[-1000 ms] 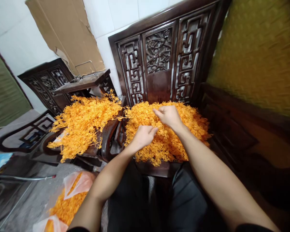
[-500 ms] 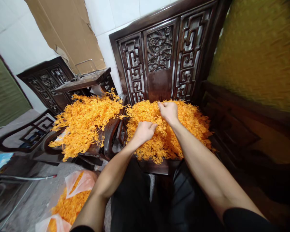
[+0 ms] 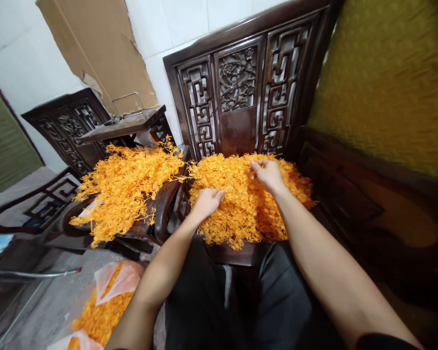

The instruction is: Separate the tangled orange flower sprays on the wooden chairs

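Note:
A heaped pile of orange plastic flower sprigs [image 3: 237, 214] covers the seat of a dark carved wooden chair [image 3: 239, 129] in front of me. My left hand [image 3: 206, 203] is at the pile's left front, its fingers curled together and partly hidden; what they hold, if anything, does not show. Farther back and to the right, my right hand [image 3: 269, 175] is over the pile, thumb and fingers slightly apart, with nothing visible between them. A darker furrow runs through the sprigs below my right hand.
More orange sprigs [image 3: 127, 187] lie over a second carved chair [image 3: 67, 129] at left. A plastic bag [image 3: 118, 282] of orange pieces stands on the floor. A small wooden table [image 3: 127, 124] and cardboard [image 3: 98, 48] are behind; a yellow-green textured surface [image 3: 387, 87] rises at right.
My hands have moved apart: the left a little left and down, the right a little right and down. The right fingers have loosened, and the furrow between the sprigs shows more.

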Action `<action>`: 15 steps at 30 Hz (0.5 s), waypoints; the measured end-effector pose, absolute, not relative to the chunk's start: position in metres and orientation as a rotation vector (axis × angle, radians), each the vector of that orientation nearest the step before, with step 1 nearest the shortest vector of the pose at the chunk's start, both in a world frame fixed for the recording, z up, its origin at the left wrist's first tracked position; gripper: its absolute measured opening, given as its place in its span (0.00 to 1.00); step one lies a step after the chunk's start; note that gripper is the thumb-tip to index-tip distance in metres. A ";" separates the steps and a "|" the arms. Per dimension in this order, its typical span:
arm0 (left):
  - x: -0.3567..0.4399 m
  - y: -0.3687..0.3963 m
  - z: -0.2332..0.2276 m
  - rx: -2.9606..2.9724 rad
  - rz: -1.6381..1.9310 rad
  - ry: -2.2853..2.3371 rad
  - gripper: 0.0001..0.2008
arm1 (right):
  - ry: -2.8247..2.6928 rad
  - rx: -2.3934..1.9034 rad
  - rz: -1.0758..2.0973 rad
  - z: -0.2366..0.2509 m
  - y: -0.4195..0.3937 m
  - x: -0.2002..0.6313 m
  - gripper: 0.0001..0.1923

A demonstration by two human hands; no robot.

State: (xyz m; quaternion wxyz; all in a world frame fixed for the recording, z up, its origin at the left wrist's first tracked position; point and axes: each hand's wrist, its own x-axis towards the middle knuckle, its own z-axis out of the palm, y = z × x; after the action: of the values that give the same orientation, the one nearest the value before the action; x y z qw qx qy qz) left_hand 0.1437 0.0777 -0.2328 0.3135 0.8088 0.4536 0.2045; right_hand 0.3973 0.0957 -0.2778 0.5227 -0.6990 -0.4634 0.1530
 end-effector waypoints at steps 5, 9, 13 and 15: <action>0.141 0.073 -0.231 2.142 0.573 1.195 0.22 | -1.150 -1.776 0.349 -0.264 0.099 0.381 0.24; 0.142 0.072 -0.232 2.235 0.497 1.109 0.22 | -1.439 -1.745 0.028 -0.246 0.082 0.362 0.30; 0.143 0.068 -0.234 2.332 0.413 0.950 0.22 | -1.914 -1.287 0.419 -0.232 0.061 0.344 0.25; 0.142 0.066 -0.233 2.351 0.390 0.916 0.21 | -1.997 -1.152 0.720 -0.228 0.055 0.342 0.19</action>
State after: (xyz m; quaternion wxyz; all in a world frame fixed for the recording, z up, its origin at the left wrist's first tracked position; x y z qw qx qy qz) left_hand 0.1423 0.0663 -0.2326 0.2898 0.8813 0.3433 0.1462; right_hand 0.3418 0.0547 -0.2282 0.3551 -0.4460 -0.7729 0.2786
